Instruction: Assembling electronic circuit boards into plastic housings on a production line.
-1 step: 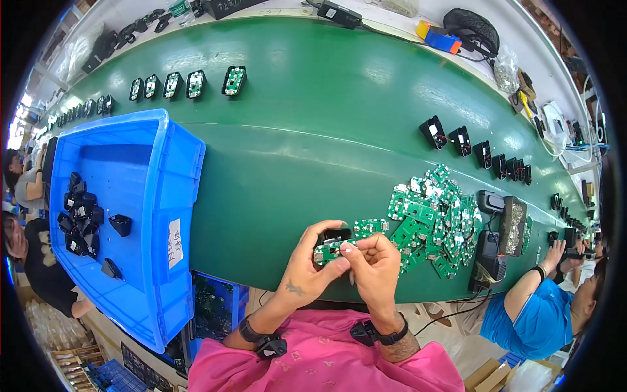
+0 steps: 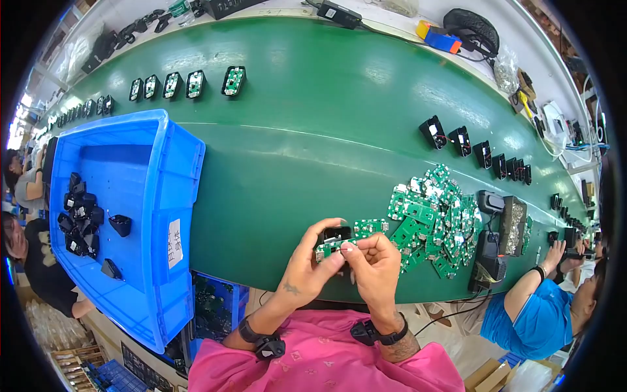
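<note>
Item 1: my left hand [image 2: 307, 261] and right hand [image 2: 375, 264], low centre, pressed together at the near edge of the green counter [image 2: 313, 130]. Both hands are clamped on one small green circuit board [image 2: 332, 247], with a black housing [image 2: 337, 232] held just behind it by the left fingers.

Item 2: a single loose board [image 2: 370, 227], at 1 o'clock from my hands, just beside them.

Item 3: heap of green boards [image 2: 434, 219], at 3 o'clock, near.

Item 4: blue bin [image 2: 166, 189], at 9 o'clock, holding a cluster of black housings [image 2: 80, 222] against its left wall.

Item 5: row of black shells [image 2: 480, 151] at 2 o'clock, well apart; row of board-filled shells [image 2: 186, 85] at 11 o'clock, far across the counter.

Item 6: dark device with a tray of small parts [image 2: 513, 225], beyond the heap.

Item 7: a co-worker in a blue shirt [image 2: 529, 320], at 4 o'clock.

Step in hand, as I judge it: seating the board into the housing. The next move, I think, calls for squaring the board's edges to the shell opening and pressing evenly with both thumbs, so it drops flat and does not cock on one corner.
</note>
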Tool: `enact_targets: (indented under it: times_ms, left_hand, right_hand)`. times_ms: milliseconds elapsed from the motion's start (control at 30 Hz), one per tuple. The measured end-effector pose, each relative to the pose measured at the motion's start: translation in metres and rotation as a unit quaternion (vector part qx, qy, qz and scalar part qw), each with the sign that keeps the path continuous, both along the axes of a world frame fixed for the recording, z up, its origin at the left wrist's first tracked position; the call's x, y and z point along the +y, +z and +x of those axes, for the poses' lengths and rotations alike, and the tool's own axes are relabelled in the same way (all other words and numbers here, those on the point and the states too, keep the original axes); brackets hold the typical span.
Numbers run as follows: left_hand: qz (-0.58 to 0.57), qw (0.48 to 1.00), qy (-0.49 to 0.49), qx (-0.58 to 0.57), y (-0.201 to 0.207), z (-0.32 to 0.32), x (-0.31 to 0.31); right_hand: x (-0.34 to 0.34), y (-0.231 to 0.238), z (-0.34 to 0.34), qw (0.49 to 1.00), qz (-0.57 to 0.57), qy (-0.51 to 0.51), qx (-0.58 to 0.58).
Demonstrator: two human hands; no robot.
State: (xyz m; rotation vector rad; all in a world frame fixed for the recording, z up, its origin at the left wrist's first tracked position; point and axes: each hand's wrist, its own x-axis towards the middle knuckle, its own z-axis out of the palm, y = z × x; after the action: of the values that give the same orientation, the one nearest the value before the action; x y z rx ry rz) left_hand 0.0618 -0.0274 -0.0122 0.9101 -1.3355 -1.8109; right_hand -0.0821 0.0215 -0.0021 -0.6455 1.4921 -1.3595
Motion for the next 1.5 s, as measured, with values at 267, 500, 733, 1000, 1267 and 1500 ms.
enact_targets:
  times_ms: [267, 500, 733, 1000, 1267, 1500]
  left_hand:
    - [-0.007, 0.999, 0.026, -0.044, 0.004, -0.007, 0.008]
    - [-0.067, 0.994, 0.006, -0.086, 0.001, -0.009, 0.010]
    - [-0.084, 0.992, -0.002, -0.096, -0.002, -0.008, 0.015]
    - [-0.165, 0.979, -0.009, -0.123, 0.001, -0.010, 0.014]
    - [-0.102, 0.988, -0.029, -0.113, 0.005, -0.011, 0.015]
    - [-0.141, 0.982, -0.021, -0.124, 0.006, -0.013, 0.014]
  right_hand:
    - [0.006, 0.001, 0.001, 0.944, -0.136, -0.042, 0.296]
    - [0.010, 0.012, -0.001, 0.987, -0.109, 0.070, 0.093]
    - [0.010, 0.015, -0.003, 0.982, -0.113, 0.085, 0.127]
    - [0.010, 0.021, -0.004, 0.984, -0.117, 0.107, 0.086]
    - [0.010, 0.015, -0.007, 0.974, -0.119, 0.111, 0.159]
    - [0.010, 0.022, -0.006, 0.975, -0.110, 0.105, 0.163]
